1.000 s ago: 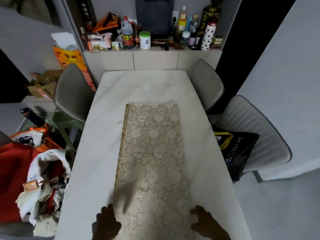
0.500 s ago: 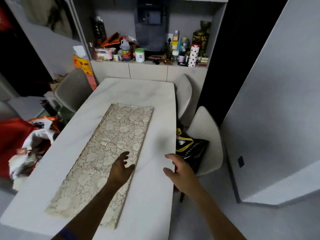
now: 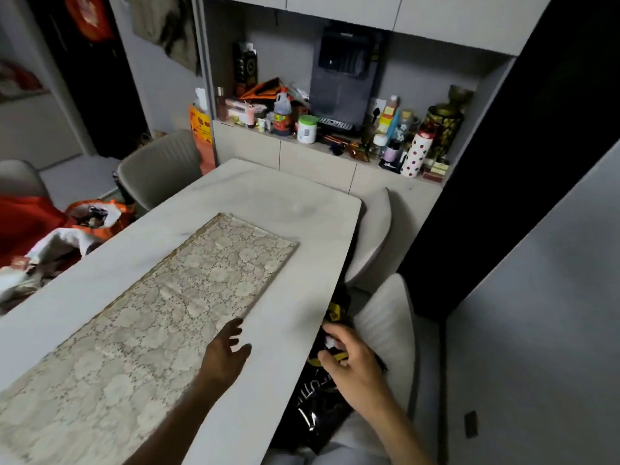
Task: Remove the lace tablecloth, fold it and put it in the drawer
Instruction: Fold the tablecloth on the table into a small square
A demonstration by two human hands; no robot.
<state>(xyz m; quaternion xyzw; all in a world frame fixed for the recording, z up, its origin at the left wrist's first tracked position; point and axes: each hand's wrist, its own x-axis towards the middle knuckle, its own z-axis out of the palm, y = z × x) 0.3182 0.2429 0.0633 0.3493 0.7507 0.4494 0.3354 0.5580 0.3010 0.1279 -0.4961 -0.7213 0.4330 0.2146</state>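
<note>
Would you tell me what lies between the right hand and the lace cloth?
Head view: the left hand and bare table.

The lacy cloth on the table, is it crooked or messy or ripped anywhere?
Nothing stands out. The lace tablecloth lies flat on the table, already folded into a long strip, its edges fairly straight and no tear showing. The left hand hovers open at its right edge, not gripping it.

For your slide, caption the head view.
Both hands open beside the folded lace tablecloth on the table.
</note>
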